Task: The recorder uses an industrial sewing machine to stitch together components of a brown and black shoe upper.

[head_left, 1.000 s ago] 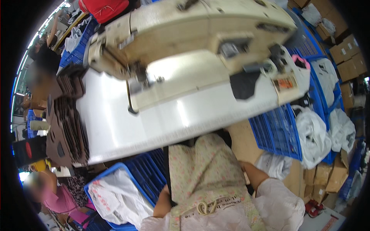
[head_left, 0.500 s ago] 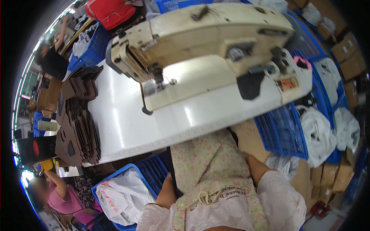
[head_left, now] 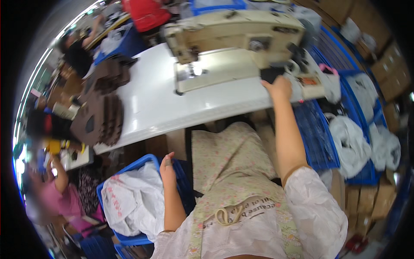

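My right hand (head_left: 279,89) reaches over the front edge of the white sewing table (head_left: 148,103) to a small black flat piece (head_left: 272,74). The thumb is spread at the piece's near edge, and the fingers lie against the piece, partly blurred. My left hand (head_left: 168,172) is raised above a blue crate, with its fingers loosely stretched and nothing in them. Behind the black piece stands a cream industrial sewing machine (head_left: 224,35), its needle area (head_left: 194,67) to the left. A stack of dark brown cut pieces (head_left: 97,116) lies along the table's left end.
White plastic bags (head_left: 136,198) fill the blue crate (head_left: 104,185) at my left. More blue crates (head_left: 321,140) with white bags (head_left: 351,140) stand at the right, with cardboard boxes (head_left: 366,203) beyond. People work at the left, one in a pink top (head_left: 64,200).
Both hands have come into view. The right one has reached forward to the black piece; the left has risen beside the crate. The view has shifted, so the table looks farther off.
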{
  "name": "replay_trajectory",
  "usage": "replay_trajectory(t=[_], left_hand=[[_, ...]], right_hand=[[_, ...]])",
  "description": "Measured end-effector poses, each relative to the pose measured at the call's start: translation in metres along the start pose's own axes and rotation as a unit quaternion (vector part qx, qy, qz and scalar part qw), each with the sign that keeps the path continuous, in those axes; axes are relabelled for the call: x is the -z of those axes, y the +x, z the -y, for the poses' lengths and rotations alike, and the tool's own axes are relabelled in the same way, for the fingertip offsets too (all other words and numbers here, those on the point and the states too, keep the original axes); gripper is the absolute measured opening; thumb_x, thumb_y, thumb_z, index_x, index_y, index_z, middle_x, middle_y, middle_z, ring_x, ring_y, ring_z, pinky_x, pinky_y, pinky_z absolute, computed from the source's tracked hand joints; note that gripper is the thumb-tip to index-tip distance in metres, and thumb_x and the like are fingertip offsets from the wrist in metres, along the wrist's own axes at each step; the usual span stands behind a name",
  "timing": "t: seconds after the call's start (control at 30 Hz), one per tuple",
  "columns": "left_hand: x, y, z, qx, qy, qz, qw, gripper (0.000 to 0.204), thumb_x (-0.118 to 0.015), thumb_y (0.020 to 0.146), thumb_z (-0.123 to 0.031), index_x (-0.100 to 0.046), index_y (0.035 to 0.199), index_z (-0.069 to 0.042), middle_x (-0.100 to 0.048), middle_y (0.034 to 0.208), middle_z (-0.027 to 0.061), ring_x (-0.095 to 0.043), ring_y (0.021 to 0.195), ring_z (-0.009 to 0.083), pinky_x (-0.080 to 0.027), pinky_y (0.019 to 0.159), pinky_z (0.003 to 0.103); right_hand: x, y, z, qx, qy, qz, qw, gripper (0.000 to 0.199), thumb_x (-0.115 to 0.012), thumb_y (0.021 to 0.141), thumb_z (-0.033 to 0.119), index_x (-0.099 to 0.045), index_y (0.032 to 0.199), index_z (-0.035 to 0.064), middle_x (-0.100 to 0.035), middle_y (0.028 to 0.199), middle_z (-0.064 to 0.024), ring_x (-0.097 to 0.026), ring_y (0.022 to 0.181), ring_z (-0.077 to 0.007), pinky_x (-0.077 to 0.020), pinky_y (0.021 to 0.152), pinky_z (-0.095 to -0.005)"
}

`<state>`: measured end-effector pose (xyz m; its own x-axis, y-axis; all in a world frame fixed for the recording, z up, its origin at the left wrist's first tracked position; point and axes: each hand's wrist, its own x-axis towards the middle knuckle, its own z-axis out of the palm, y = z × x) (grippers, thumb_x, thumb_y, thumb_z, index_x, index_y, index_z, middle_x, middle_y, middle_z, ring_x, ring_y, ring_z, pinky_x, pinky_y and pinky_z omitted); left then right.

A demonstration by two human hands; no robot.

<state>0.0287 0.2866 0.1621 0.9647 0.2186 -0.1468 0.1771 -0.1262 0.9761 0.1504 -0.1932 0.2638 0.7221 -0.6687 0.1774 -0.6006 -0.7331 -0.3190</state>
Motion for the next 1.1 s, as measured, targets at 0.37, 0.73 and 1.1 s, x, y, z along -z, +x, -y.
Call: replay_trajectory(t=[0.37, 0.73, 1.1], left_hand=[[0.122, 0.145, -0.169, -0.395, 0.165, -0.281, 0.859, 0.027, -0.055, 0.099, -0.019, -0.068, 0.104, 0.004, -0.069, 0.109, 0.0156, -0.064, 0.105, 0.0256, -0.046, 0.096, 0.034], [0.196, 0.316, -0.213, -0.024, 0.651, -0.247, 0.717, 0.102, -0.047, 0.074, -0.087, -0.069, 0.108, 0.007, -0.067, 0.111, 0.0285, -0.061, 0.113, 0.0422, -0.046, 0.097, 0.048], [0.195, 0.326, -0.233, -0.052, 0.638, -0.387, 0.663, 0.09, -0.075, 0.062, -0.074, -0.064, 0.123, -0.008, -0.064, 0.124, 0.016, -0.058, 0.119, 0.0329, -0.046, 0.099, 0.047]], right_hand=[[-0.019, 0.024, -0.017, -0.049, 0.048, 0.002, 0.998, 0.092, -0.091, 0.052, 0.051, -0.062, 0.113, -0.0111, -0.062, 0.117, -0.0339, -0.059, 0.114, -0.0453, -0.0483, 0.099, -0.0459], [-0.03, 0.014, -0.019, -0.027, 0.096, -0.028, 0.995, 0.075, -0.091, 0.053, 0.041, -0.067, 0.108, -0.0038, -0.065, 0.115, -0.0245, -0.06, 0.112, -0.0379, -0.0462, 0.098, -0.0438], [0.007, 0.002, 0.009, -0.113, 0.082, 0.042, 0.989, 0.084, -0.089, 0.059, 0.042, -0.056, 0.117, -0.0093, -0.059, 0.12, -0.0258, -0.052, 0.118, -0.0385, -0.0426, 0.103, -0.0397]])
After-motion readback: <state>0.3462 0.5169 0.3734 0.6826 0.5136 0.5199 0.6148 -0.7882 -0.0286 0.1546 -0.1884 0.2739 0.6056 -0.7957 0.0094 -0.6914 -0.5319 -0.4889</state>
